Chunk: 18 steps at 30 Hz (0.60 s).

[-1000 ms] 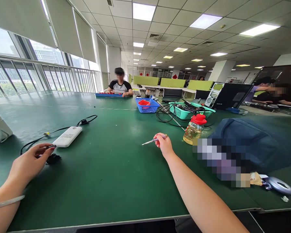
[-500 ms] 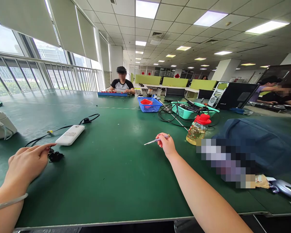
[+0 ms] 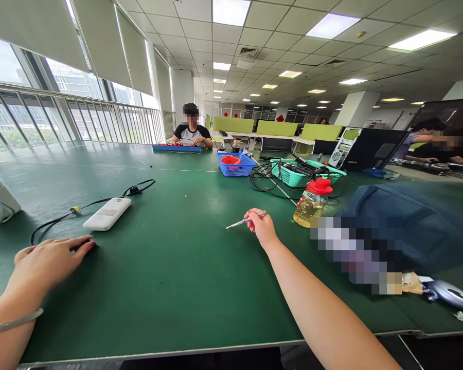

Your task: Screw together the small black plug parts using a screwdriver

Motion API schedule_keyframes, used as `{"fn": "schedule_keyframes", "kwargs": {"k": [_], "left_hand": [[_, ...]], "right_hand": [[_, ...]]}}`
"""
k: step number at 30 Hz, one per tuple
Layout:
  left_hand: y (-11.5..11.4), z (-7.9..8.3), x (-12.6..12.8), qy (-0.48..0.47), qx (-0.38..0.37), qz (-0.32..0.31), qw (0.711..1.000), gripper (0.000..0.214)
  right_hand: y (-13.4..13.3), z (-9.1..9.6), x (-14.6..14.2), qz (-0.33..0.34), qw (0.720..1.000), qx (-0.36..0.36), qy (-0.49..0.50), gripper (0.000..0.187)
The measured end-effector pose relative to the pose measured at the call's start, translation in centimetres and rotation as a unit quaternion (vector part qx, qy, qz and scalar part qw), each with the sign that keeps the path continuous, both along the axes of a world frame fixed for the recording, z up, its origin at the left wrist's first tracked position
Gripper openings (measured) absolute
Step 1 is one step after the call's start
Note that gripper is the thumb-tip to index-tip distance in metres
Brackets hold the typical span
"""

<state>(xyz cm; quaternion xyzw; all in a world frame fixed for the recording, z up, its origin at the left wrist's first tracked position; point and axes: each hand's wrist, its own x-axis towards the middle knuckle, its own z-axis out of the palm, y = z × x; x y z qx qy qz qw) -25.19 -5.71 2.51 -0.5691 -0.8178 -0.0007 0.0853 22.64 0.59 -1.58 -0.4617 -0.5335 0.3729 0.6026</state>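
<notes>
- Clock directions were taken from the wearer, with twelve straight ahead.
- The left hand (image 3: 48,262), at ten o'clock, had flattened since half a second earlier, when the index finger pointed outward; its thumb and fingertips now stood close together.
- The black bundle (image 3: 77,247) lay at those fingertips, mostly hidden; it had shown plainly beyond them before. Whether they gripped it, I could not tell.
- The right hand (image 3: 259,226), just past twelve, held the screwdriver (image 3: 236,224) between thumb and fingers, tip toward nine, much as before.
- The white box (image 3: 107,214), between ten and eleven, lay near the left hand, unmoved on the green table (image 3: 185,288).
- Just past it ran the cable (image 3: 134,190), also unshifted.
- The bottle (image 3: 310,208) stood at one o'clock, with the green basket (image 3: 289,177) behind it and the bag (image 3: 401,221) at two.
- The blue basket (image 3: 236,168) stood farther off at twelve.
- Beyond, left of twelve, a person (image 3: 193,134) sat behind the blue tray (image 3: 176,148).
</notes>
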Motion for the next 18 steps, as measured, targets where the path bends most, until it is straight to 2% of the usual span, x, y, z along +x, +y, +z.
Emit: {"fn": "schedule_keyframes", "kwargs": {"k": [5,9,13,15,18], "left_hand": [[0.1,-0.4,-0.6,0.002,0.000,-0.001,1.000,0.060],[0.7,-1.6,-3.7,-0.060,-0.010,0.052,0.997,0.061],[1.7,-3.2,-6.2,-0.055,-0.034,0.021,0.998,0.062],[1.9,-3.5,-6.4,-0.044,-0.029,0.011,0.999,0.061],[1.6,-3.0,-5.8,-0.055,-0.032,0.037,0.997,0.060]], "right_hand": [[-0.1,0.1,0.0,0.002,1.000,0.000,-0.001,0.025],[-0.1,0.2,0.0,0.003,1.000,-0.001,-0.001,0.024],[-0.1,0.2,0.0,0.004,1.000,-0.002,-0.007,0.025],[-0.1,0.2,-0.1,0.006,1.000,-0.004,-0.010,0.025],[-0.2,0.2,0.0,0.009,1.000,-0.010,-0.012,0.024]]}}
